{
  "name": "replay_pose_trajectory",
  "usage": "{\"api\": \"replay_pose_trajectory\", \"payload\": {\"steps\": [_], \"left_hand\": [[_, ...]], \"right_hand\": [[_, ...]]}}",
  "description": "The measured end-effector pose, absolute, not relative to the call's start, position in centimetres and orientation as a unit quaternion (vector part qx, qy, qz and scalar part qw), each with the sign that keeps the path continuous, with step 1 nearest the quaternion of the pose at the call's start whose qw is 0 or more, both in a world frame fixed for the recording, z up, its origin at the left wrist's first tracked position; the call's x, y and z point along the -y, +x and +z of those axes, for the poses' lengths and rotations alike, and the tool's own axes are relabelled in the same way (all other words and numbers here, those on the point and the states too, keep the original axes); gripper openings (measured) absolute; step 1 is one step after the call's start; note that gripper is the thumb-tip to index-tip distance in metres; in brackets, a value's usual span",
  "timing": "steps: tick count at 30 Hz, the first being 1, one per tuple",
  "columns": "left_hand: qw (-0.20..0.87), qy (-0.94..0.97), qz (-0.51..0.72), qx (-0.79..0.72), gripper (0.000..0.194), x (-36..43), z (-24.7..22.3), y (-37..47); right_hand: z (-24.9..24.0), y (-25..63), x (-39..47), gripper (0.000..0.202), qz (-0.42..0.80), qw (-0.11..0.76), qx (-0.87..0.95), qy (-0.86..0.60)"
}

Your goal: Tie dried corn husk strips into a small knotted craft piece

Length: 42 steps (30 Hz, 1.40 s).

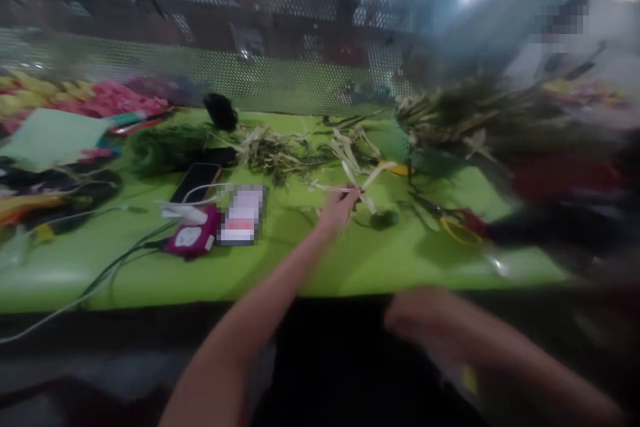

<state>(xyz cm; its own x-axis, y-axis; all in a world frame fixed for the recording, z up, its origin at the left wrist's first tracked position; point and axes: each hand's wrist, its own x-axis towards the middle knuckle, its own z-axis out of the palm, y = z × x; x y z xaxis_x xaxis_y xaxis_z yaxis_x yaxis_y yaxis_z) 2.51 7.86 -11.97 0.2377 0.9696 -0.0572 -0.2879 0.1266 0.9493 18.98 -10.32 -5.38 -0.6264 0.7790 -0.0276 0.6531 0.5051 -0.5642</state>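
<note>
My left hand point(343, 205) reaches over the green table point(320, 267), its fingers closed on a pale flower-like piece point(369, 180) with long narrow petals. More pale strips point(347, 147) lie just behind it. A small dark green round thing point(384, 219) rests to the right of that hand. Close to my body, at the table's front edge, my right hand point(417, 310) is smeared by motion, and its fingers cannot be made out.
Left of my arm lie a lit phone point(243, 215), a dark phone point(197, 183) and a magenta box point(195, 233) with cables. Yellow-handled scissors point(460, 228) lie on the right, before a basket point(430, 159) of dried stems. Pink flowers point(123, 101) fill the back left.
</note>
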Motion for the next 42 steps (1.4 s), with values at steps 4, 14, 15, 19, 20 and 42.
{"api": "replay_pose_trajectory", "payload": {"steps": [4, 14, 15, 19, 20, 42], "left_hand": [[0.607, 0.478, 0.532, -0.347, 0.016, -8.3, -11.1, 2.1], [0.527, 0.573, 0.514, -0.359, 0.023, -10.2, -11.0, 1.0], [0.517, 0.588, 0.508, -0.361, 0.024, -10.4, -10.8, 1.2], [0.470, 0.628, 0.489, -0.382, 0.022, -11.7, -10.1, 2.7], [0.459, 0.633, 0.488, -0.389, 0.021, -12.0, -10.0, 3.1], [0.619, 0.456, 0.518, -0.374, 0.029, -12.7, -12.0, 3.0]], "right_hand": [[-4.2, 19.3, 2.8, 0.025, 0.132, 0.281, 0.798, -0.517], [-5.8, 17.8, -8.5, 0.036, 0.238, 0.439, 0.666, -0.554], [-5.7, 17.7, -8.7, 0.034, 0.236, 0.450, 0.663, -0.549], [-5.0, 18.4, -10.0, 0.029, 0.273, 0.506, 0.612, -0.543], [-4.9, 18.8, -10.4, 0.029, 0.283, 0.521, 0.596, -0.541], [-10.0, 20.0, -11.6, 0.038, 0.413, 0.367, 0.677, -0.486]]}}
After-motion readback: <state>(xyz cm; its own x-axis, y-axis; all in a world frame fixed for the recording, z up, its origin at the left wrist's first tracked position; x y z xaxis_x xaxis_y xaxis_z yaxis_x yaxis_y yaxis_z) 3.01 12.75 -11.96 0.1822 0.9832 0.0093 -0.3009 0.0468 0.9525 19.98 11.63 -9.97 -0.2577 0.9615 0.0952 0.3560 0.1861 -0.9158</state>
